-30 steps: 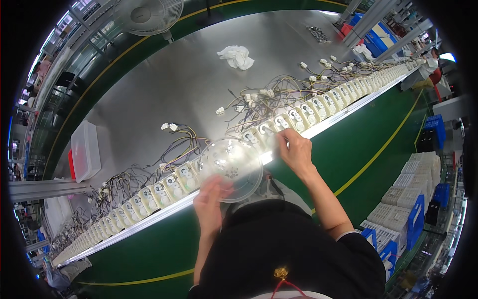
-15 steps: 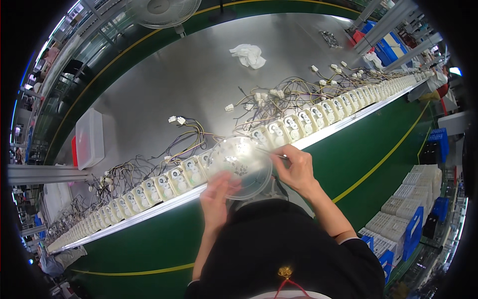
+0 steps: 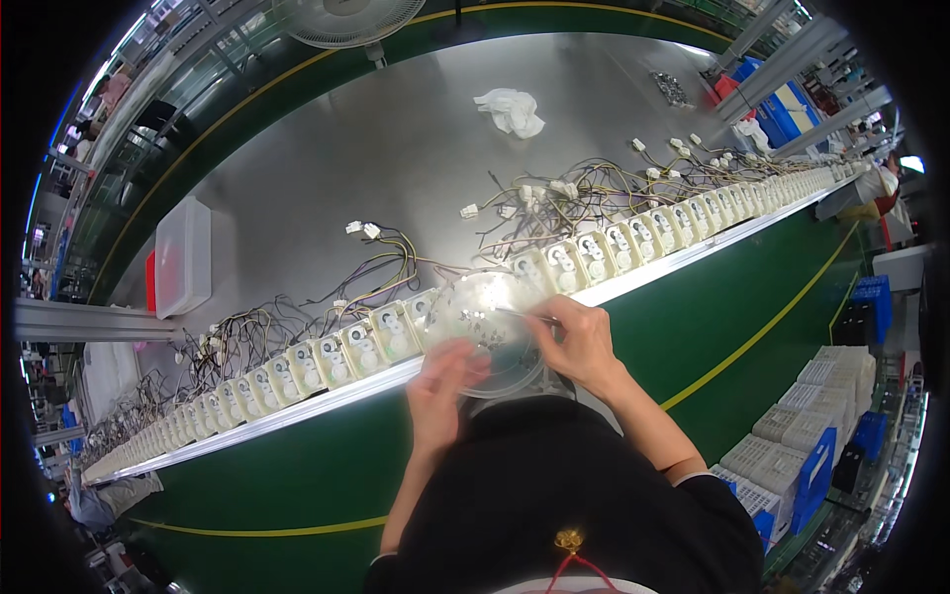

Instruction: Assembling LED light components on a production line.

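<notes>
A round clear plastic dish (image 3: pixel 510 368) sits before me at the bench's front edge, with several small shiny pieces (image 3: pixel 483 322) in it. My right hand (image 3: pixel 579 342) is closed on a thin metal tool (image 3: pixel 513 314) that looks like tweezers, its tip over the dish. At the dish's left rim, my left hand (image 3: pixel 440 381) has its fingers curled and smeared by motion; whether they hold anything does not show. A long row of cream plastic housings (image 3: pixel 361 346) with round white parts inside runs along the edge, passing behind the dish.
Wires with white connectors (image 3: pixel 534 195) trail from the housings onto the metal bench (image 3: pixel 327 178). A crumpled white cloth (image 3: pixel 511 111) and a clear bin (image 3: pixel 185 257) lie further back. Stacked white trays (image 3: pixel 792 426) with blue crates (image 3: pixel 813 480) stand at the right on the green floor.
The view has shifted slightly, moving the scene a little to the right. The tool's tip has come further left over the dish, and my right hand has moved slightly left.
</notes>
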{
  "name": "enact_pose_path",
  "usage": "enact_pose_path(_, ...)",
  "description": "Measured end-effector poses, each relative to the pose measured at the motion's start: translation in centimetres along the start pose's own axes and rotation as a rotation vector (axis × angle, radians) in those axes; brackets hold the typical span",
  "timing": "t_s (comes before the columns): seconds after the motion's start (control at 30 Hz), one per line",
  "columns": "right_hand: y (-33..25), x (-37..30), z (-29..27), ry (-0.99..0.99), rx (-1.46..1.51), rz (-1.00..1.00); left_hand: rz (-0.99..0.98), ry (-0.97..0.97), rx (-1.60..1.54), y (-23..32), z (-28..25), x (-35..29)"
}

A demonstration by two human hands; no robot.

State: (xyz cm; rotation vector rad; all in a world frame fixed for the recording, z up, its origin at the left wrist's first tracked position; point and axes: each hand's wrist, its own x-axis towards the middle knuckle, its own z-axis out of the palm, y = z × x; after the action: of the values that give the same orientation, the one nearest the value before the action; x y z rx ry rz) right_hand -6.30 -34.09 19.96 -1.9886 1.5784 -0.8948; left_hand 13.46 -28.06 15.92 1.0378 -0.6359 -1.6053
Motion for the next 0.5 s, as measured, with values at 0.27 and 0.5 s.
enact_pose_path(0.27, -0.7, 0.4, -0.5, 0.005, 0.015, -0.026, 0.017, -0.001, -0.006, -0.1, -0.5, -0.1)
enact_pose_path(0.5, -0.9, 0.6, 0.2, 0.01, 0.007, -0.084, 0.021, -0.005, -0.008, 0.1, -0.5, -0.4)
